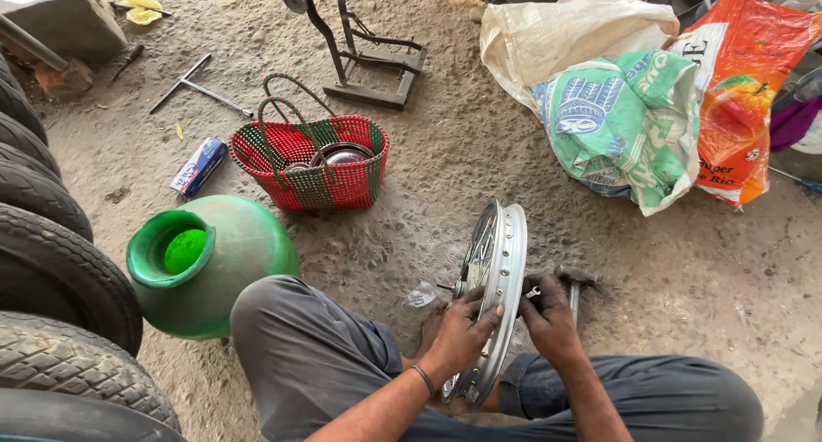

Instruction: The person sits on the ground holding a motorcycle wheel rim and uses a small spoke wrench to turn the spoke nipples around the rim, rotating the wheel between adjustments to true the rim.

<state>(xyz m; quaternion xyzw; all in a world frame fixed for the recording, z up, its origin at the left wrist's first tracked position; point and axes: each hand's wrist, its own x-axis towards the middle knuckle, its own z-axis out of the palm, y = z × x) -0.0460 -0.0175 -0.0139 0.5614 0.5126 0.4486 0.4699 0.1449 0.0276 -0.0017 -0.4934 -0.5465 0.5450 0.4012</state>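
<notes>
A bare metal spoked wheel rim (505, 262) stands upright on the sandy ground between my knees. My left hand (458, 331) grips the rim's near edge, a dark band on its wrist. On the rim's right side, my right hand (548, 318) pinches a small metal piece (533, 293) against it. A hammer (575, 281) lies on the ground just beyond my right hand. My grey trousers fill the bottom of the view.
A green plastic pot (210, 266) stands at my left knee. Behind it are a red-green woven basket (312, 164) with steel vessels, a T-shaped wrench (197, 87) and a metal stand (368, 53). Tyres (51, 279) line the left edge. Printed sacks (651, 108) lie at right.
</notes>
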